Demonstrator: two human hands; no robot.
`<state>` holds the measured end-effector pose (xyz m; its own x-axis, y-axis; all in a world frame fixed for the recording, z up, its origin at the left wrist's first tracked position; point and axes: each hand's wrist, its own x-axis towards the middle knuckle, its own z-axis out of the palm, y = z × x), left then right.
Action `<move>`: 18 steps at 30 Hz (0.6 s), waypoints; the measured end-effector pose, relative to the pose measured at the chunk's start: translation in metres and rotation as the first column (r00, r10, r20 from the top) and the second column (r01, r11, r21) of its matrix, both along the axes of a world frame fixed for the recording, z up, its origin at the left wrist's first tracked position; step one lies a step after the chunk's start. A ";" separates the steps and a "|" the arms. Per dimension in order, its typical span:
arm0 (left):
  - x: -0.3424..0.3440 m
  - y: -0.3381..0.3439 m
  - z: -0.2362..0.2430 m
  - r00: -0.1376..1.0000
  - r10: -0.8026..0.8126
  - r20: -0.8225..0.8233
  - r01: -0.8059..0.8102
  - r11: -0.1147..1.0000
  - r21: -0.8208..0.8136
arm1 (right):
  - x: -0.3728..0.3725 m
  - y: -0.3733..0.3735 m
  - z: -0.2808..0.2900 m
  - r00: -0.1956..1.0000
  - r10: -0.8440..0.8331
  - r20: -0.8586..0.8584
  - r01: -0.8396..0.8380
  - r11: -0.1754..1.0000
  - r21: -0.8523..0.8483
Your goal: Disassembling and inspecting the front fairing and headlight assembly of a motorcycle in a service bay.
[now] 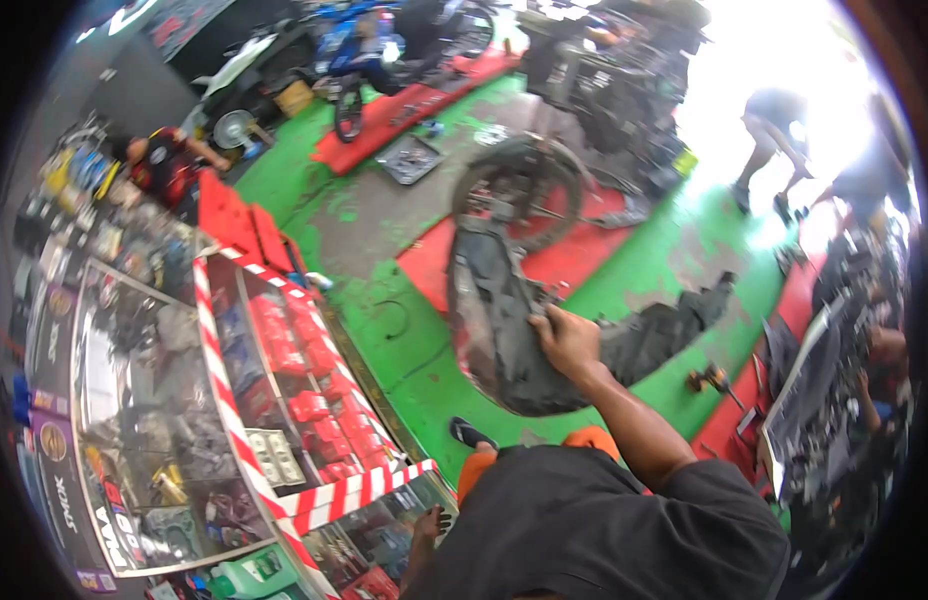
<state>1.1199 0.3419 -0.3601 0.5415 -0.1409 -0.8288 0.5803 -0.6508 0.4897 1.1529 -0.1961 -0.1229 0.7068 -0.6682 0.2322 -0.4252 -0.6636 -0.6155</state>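
Observation:
In front of me is a long, curved black plastic motorcycle panel [504,335], scuffed and dusty. My right hand [569,343] is closed round its edge near the middle, with the arm stretched forward. One end of the panel reaches up toward a motorcycle wheel [522,190]; the other extends to the right above the green floor. Low at my left side, my left hand [430,524] holds nothing, its fingers apart. It hangs close to a glass display cabinet [354,496] edged with red-and-white striped tape.
Red packages [314,405] fill the cabinet at my left. Beyond stand a partly stripped motorcycle [609,95] and a blue motorcycle [359,45] on red platforms. A black parts tray [411,158] lies on the floor. Other people [774,135] are at the right and far left.

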 end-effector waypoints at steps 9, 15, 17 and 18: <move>0.263 -0.022 0.028 0.931 0.361 -0.047 -0.359 0.889 -0.285 | 0.180 0.073 0.033 0.985 0.124 0.117 -0.117 0.991 -0.065; 0.424 -0.087 0.048 0.973 0.162 0.164 -0.101 0.939 -0.328 | 0.304 0.074 0.059 0.800 0.278 0.531 -0.261 0.959 -0.108; 0.471 -0.108 0.059 0.988 0.068 0.141 -0.017 0.943 -0.333 | 0.338 0.051 0.032 0.700 0.372 0.610 -0.281 0.928 -0.244; 0.494 -0.113 0.059 0.987 0.081 0.141 -0.029 0.940 -0.340 | 0.359 0.041 -0.009 0.720 0.109 0.685 -0.314 0.932 0.181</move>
<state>1.6143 0.2287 -0.3009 0.6709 -0.3631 -0.6466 0.5133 -0.4020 0.7582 1.5116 -0.1548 -0.1315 0.5750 -0.6257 0.5272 0.2826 -0.4528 -0.8456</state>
